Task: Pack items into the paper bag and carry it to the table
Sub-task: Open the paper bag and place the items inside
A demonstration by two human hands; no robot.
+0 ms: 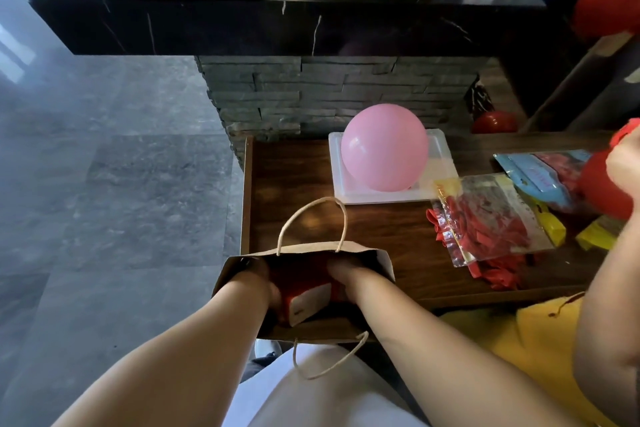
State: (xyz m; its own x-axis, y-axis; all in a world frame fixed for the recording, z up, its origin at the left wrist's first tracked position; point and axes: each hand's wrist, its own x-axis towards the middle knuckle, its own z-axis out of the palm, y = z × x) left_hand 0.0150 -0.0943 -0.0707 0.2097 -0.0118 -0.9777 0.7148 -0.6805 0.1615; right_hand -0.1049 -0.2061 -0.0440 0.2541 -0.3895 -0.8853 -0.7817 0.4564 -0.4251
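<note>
Both hands (304,288) inside paper bag (377,262), around red-and-white box (304,302)

bare forearms (194,340), no sleeves, white garment (332,399)

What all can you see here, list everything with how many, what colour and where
paper bag: one, brown, open at wooden table's near-left edge
box: one, red and white, inside the bag
wooden table: one, dark brown, centre
pink balloon: one, on white tray
white tray: one, table's far side
balloon packets: two, clear and blue, table's right
red balloons: several, right side
another person's hand: one, right edge, holding red balloon
left hand: inside bag, on box
right hand: inside bag, on box
</note>
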